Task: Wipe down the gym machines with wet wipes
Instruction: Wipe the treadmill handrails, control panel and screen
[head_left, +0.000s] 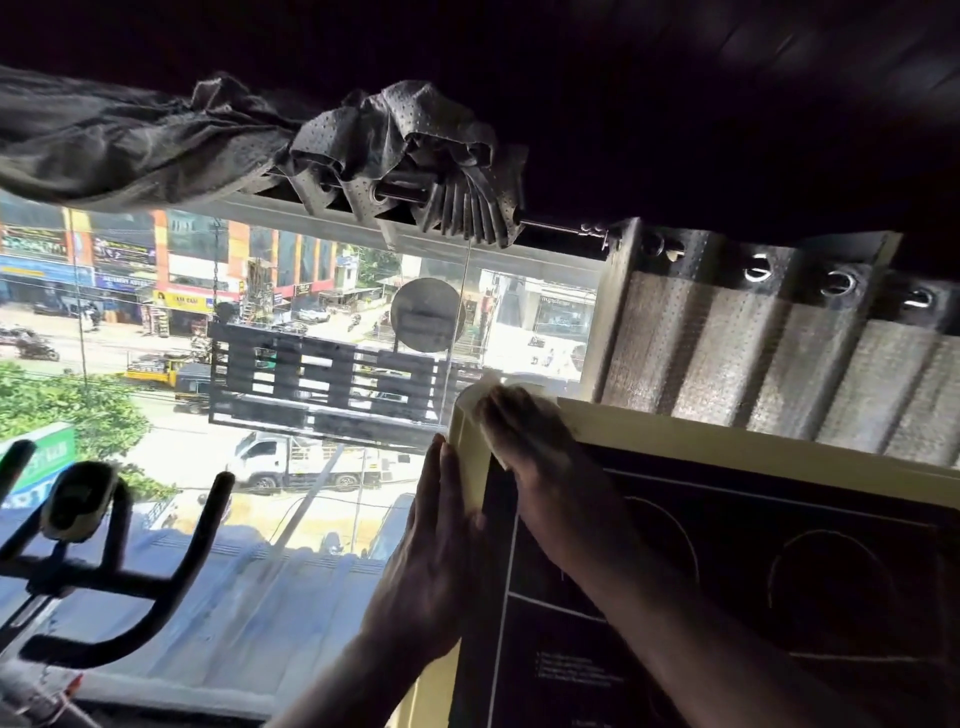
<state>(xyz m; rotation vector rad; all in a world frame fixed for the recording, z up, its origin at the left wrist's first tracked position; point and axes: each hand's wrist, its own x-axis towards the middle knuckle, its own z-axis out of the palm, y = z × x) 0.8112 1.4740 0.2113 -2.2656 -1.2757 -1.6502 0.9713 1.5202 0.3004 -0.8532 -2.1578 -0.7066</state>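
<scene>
Pressing on the top left corner of the yellow-framed machine (727, 441), the right hand (524, 436) lies over a pale wipe (491, 391). Its fingers look stretched flat on the wipe rather than curled round it, though motion blur softens them. The left hand (436, 525) rests flat against the frame's left side, fingers straight and together, holding nothing. Inside the frame sits a black panel (779, 545) with thin white lines and circles; the small print low on it is too blurred to read.

Just behind the machine hangs a grey curtain (753, 353) with metal eyelets, and its lower part is hidden by the frame's top edge. More curtain cloth (405, 150) is bunched on the rod (561, 226) above the window (156, 457). At the far left stand the black handlebars (119, 545) of an exercise bike with a small console (78, 501), blurred and cut off by the picture's edge. Through the glass show a dark slatted sign (332, 379), a white truck (296, 462) and a bright street with shops. The ceiling above is too dark to make out.
</scene>
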